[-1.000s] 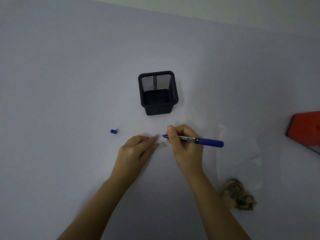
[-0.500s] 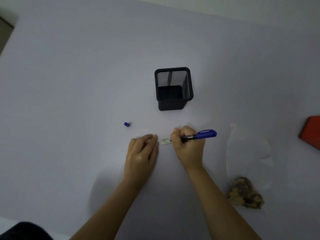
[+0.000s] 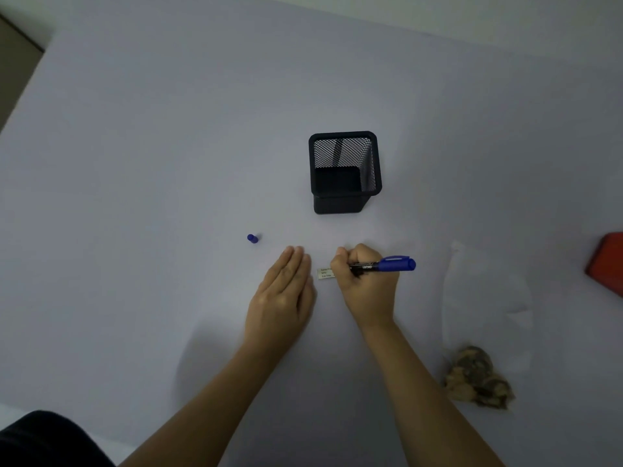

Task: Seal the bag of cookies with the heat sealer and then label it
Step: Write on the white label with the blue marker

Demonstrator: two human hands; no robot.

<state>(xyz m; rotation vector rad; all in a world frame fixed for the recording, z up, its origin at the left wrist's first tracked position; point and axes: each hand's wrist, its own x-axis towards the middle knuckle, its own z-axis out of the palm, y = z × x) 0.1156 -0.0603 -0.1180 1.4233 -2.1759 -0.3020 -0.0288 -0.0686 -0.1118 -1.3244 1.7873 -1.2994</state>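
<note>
Pale lavender tabletop is filling nearly the whole view, dimly lit. Near the middle, the right hand is curling its fingers round a blue marker, pinching it low by the tip and bringing that tip onto a small white label; the tip itself is hiding behind the fingers. The left hand is lying flat just left of the label, fingers straight and pressed together, and whether it is touching the label's edge I cannot tell. If it is not, the light label is likely sliding or turning under the strokes, smearing the writing. The marker's cap is lying loose farther left, where a sweep of that hand could be sending it rolling. A black mesh pen holder is standing beyond the hands. The clear bag of cookies is lying well to the right, cookies bunched at its near end; wet ink could be smudging when the label goes onto that slick film. A red object, possibly the heat sealer, is showing at the right edge.
</note>
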